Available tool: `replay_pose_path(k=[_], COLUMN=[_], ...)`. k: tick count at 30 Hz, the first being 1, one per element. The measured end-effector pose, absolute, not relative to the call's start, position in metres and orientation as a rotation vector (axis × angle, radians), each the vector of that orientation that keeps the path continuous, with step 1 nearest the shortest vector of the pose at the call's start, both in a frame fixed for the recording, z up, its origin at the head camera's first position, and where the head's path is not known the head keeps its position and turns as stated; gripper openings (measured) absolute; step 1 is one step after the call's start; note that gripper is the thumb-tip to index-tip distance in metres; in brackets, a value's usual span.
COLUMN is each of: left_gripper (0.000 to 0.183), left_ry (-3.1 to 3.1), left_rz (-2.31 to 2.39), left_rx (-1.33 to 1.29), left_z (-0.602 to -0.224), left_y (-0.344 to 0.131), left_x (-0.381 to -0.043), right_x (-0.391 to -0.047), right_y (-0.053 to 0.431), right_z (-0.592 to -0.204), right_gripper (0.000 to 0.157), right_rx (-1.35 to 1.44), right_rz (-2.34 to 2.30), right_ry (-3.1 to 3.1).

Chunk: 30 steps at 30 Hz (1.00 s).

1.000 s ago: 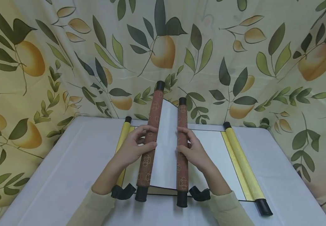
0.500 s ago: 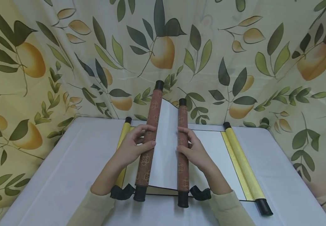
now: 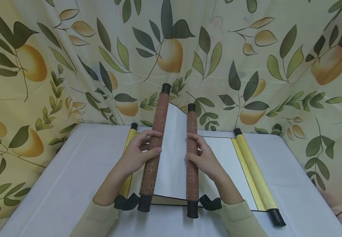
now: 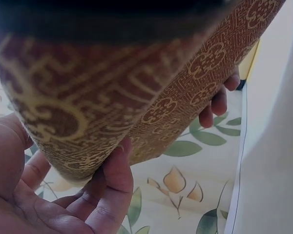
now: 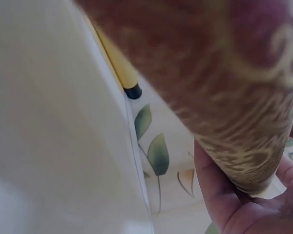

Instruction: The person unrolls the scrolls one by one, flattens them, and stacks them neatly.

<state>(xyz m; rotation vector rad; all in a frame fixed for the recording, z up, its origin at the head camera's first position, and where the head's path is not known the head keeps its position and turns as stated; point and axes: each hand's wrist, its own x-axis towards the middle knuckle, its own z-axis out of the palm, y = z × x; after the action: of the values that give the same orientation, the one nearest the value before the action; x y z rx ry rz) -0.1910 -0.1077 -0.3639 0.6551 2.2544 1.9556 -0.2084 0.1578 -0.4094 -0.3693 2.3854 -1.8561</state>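
Observation:
A red-brown patterned scroll with black end caps is held partly unrolled above the table, its white sheet (image 3: 171, 164) showing between two rolls. My left hand (image 3: 133, 156) grips the left roll (image 3: 150, 168), which leans with its far end higher and to the right. Around the right roll (image 3: 192, 181), standing nearly straight in view, the thumb and fingers of my right hand (image 3: 203, 156) are curled. In the left wrist view, my fingers wrap the brocade roll (image 4: 107, 83) from below. The right wrist view has the other roll (image 5: 210, 83) resting in my hand (image 5: 254, 214).
Beneath lies a second, yellow-edged scroll, spread on the white table (image 3: 76, 177), with its white paper (image 3: 233, 164) partly covered. Its right yellow roll (image 3: 254, 171) and left yellow roll (image 3: 130, 135) have black caps. Behind hangs a fruit-patterned curtain (image 3: 99, 49).
The left roll has shifted slightly left with my left hand, and the right roll very slightly right. The strip of white sheet between them is a little wider.

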Motion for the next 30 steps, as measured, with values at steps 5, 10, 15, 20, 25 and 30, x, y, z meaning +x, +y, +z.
replay_pose_path(k=[5, 10, 15, 20, 25, 30], left_gripper=[0.040, 0.040, 0.041, 0.041, 0.041, 0.041], left_ry=[2.265, 2.267, 2.270, 2.263, 2.269, 2.282], left_rz=[1.957, 1.964, 1.975, 1.981, 1.982, 1.982], left_rx=[0.648, 0.646, 0.656, 0.654, 0.651, 0.643], left_z=[-0.3629, -0.3622, -0.3618, -0.3609, -0.3602, -0.3594], left_y=[-0.1086, -0.1097, -0.1110, -0.1126, -0.1147, -0.1163], left_x=[-0.1900, -0.1893, -0.1885, -0.1883, -0.1880, -0.1880], right_x=[-0.2081, -0.2075, -0.2076, -0.2075, -0.2083, -0.2087], right_y=[0.1581, 0.1594, 0.1605, 0.1606, 0.1606, 0.1619], right_z=[-0.4100, -0.4115, -0.4122, -0.4106, -0.4093, -0.4090], right_gripper=[0.066, 0.067, 0.066, 0.067, 0.066, 0.067], right_rx=[-0.361, -0.358, -0.354, -0.345, -0.343, -0.342], right_rz=[-1.843, -1.849, -1.862, -1.861, -1.853, -1.855], right_ry=[2.408, 2.397, 2.379, 2.380, 2.388, 2.389])
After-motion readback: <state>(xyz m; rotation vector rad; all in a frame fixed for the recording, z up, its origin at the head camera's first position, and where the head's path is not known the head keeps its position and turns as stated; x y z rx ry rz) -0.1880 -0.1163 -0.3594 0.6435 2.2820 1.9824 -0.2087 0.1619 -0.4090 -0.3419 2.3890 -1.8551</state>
